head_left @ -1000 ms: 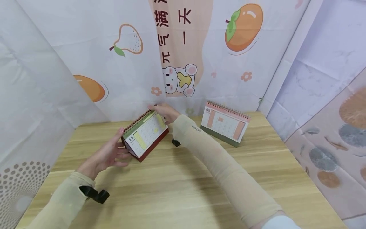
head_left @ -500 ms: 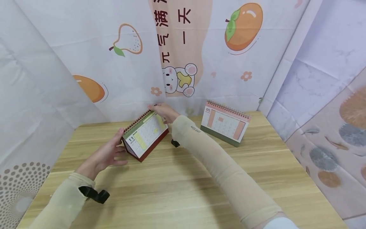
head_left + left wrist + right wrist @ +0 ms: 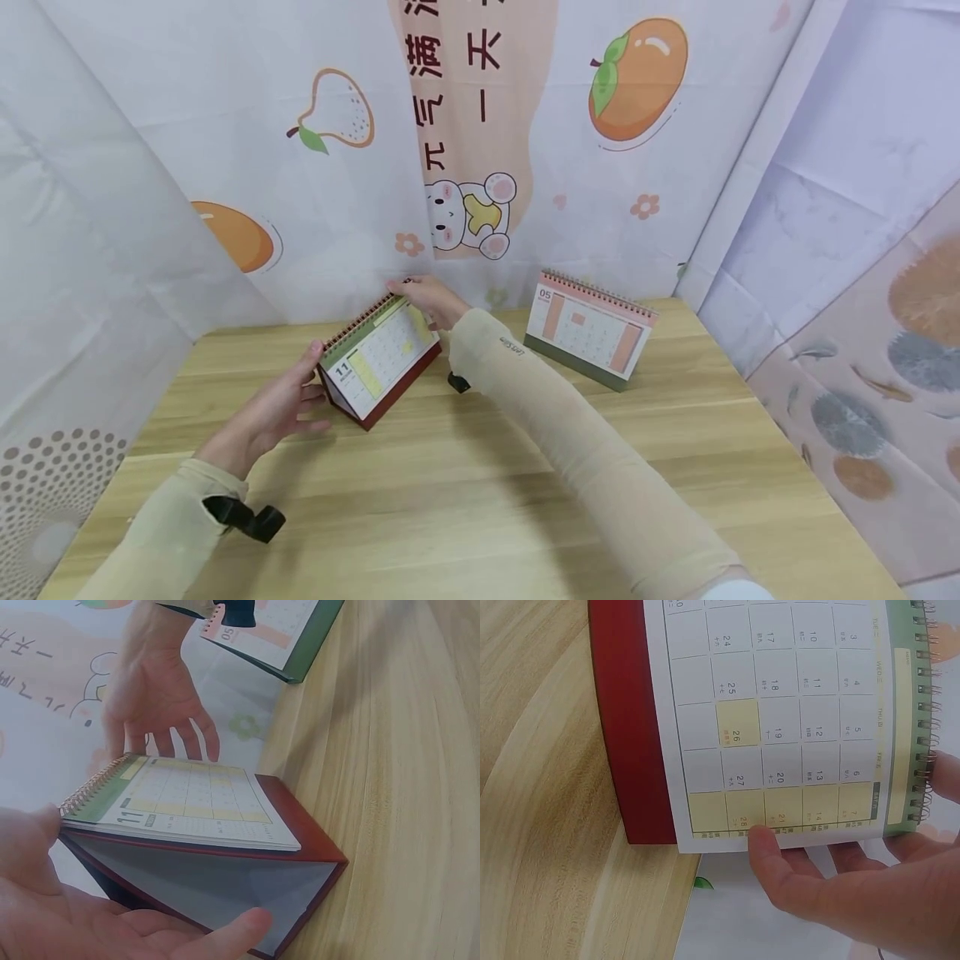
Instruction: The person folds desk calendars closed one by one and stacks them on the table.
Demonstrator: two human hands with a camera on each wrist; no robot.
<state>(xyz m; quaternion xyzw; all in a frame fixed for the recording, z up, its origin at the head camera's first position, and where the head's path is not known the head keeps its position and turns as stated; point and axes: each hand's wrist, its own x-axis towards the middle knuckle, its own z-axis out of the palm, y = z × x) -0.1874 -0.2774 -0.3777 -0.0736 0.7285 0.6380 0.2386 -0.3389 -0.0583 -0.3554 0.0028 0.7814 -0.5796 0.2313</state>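
A desk calendar [image 3: 382, 354] showing month 11, with a green header, yellow columns and a dark red base, stands like a tent at the table's back left. At its left end is my left hand [image 3: 281, 408], thumb at the top spiral corner and the other fingers along the hollow side, as the left wrist view shows. My right hand [image 3: 435, 300] holds the opposite end by the upper corner. In the right wrist view, one fingertip [image 3: 763, 838] of that hand overlaps the page's edge, and another digit meets the spiral binding [image 3: 924, 727].
A second desk calendar [image 3: 588, 325], with a pink header, month 05 and a green base, stands at the back right. The wooden table [image 3: 420, 500] ends at a white fruit-printed curtain [image 3: 330, 217]. More printed cloth hangs on both sides.
The head view has tilted up slightly. Both hands and the month-11 calendar keep their places relative to each other.
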